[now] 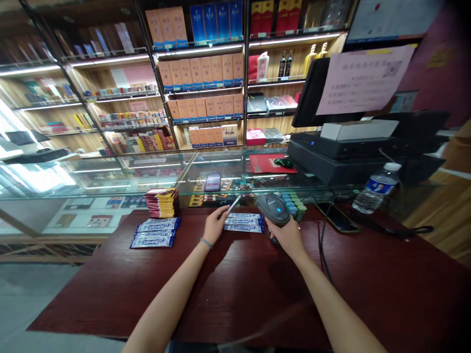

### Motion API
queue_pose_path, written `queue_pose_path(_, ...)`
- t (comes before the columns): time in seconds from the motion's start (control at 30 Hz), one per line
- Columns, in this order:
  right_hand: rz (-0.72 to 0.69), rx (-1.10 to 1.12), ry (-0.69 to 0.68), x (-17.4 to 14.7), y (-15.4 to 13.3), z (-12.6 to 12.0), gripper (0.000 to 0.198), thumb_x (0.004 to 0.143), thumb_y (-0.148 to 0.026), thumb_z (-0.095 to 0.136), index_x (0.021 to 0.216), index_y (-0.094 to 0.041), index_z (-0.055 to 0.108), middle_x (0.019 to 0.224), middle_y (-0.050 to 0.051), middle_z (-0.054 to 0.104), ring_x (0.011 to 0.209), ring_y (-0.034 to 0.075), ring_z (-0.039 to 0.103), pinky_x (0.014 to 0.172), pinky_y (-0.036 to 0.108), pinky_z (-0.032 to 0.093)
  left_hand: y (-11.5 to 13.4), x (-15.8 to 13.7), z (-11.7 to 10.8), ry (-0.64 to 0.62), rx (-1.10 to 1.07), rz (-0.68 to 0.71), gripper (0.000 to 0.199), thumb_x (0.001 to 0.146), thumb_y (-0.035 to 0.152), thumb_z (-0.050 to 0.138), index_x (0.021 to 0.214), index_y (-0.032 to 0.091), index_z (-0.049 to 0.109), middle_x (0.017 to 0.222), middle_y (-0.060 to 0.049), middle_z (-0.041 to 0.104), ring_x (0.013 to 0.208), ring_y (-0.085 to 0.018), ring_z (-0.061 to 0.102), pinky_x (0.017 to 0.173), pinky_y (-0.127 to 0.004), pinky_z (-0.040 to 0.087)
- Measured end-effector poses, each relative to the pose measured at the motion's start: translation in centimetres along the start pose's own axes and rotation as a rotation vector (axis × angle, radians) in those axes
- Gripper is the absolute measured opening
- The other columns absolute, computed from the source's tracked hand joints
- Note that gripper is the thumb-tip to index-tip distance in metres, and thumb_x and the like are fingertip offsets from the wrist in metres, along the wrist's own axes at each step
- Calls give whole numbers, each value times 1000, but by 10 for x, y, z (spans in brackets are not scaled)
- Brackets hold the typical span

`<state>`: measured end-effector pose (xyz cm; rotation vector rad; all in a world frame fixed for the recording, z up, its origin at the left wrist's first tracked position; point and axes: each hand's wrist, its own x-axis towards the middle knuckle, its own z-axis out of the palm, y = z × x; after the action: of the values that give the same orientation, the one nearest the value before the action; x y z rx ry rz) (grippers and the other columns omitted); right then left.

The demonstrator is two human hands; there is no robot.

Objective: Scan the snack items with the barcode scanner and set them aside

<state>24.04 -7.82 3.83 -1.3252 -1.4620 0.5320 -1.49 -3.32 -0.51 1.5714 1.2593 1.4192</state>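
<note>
the glass display case (221,166) runs beyond the scanner (274,210), its front along the far edge of the dark red table (221,304), whose surface opens toward the near edge on the scanner's near side, between and beside the forearms. both arms reach forward and angle inward, the hands well apart: the right hand (290,240) is wrapped around the scanner's handle, while the left hand (214,228), left of the scanner, pinches something between thumb and fingers. a red-and-yellow stack (161,202) stands farther left of the scanner; a phone (336,217) lies to its right, a black cable (321,245) between them. blue-and-white packets (244,226) lie just left of the scanner. the pinched thin white piece (234,203) slants up toward the scanner's side.
</note>
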Motion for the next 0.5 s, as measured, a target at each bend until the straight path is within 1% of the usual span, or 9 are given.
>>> queue_pose_path(0.1, 28, 6, 28, -2, -3, 3, 49, 78, -49, 70, 115, -20, 60, 68, 4, 72, 61, 27, 70, 64, 39, 56, -2, -13, -26, -24, -309, -190, 40, 86, 44, 71, 116, 19, 72, 112, -9, 75, 101, -26, 72, 95, -43, 57)
queue_pose_path(0.17, 22, 14, 1, -3, -4, 6, 53, 77, -47, 71, 122, -22, 56, 73, 4, 73, 70, 28, 72, 64, 38, 56, -7, -20, -43, 2, -469, -302, 46, 82, 45, 75, 118, 17, 70, 111, -12, 75, 96, -26, 74, 86, -40, 61)
queue_pose_path(0.23, 12, 32, -55, -5, -4, 10, 54, 76, -46, 71, 123, -24, 55, 79, 4, 74, 74, 28, 72, 63, 37, 56, -12, -24, -56, 53, -572, -384, 46, 82, 41, 78, 120, 16, 68, 113, -14, 74, 95, -24, 74, 80, -36, 62)
queue_pose_path(0.3, -1, 42, -106, -8, -3, 16, 52, 76, -47, 70, 122, -26, 55, 84, 5, 74, 74, 27, 72, 62, 36, 56, -16, -25, -64, 90, -662, -446, 42, 84, 36, 76, 120, 15, 67, 115, -14, 73, 96, -22, 74, 80, -33, 63)
queue_pose_path(0.37, -23, 43, -154, -12, -2, 21, 53, 76, -47, 71, 122, -26, 54, 90, 5, 75, 76, 26, 72, 64, 36, 57, -19, -24, -68, 94, -739, -491, 36, 88, 32, 73, 119, 14, 67, 116, -15, 73, 95, -20, 74, 82, -31, 62)
queue_pose_path(0.43, -59, 51, -211, -16, -1, 26, 58, 75, -45, 71, 126, -26, 53, 100, 7, 75, 85, 27, 73, 71, 37, 58, -21, -23, -70, 85, -785, -515, 34, 91, 31, 69, 120, 14, 66, 117, -14, 72, 95, -18, 74, 83, -30, 62)
queue_pose_path(0.5, -102, 59, -296, -19, -2, 29, 64, 75, -41, 72, 132, -26, 49, 112, 8, 73, 97, 28, 72, 82, 39, 57, -22, -22, -71, 77, -800, -529, 34, 92, 31, 67, 121, 14, 65, 117, -14, 72, 95, -18, 73, 85, -30, 62)
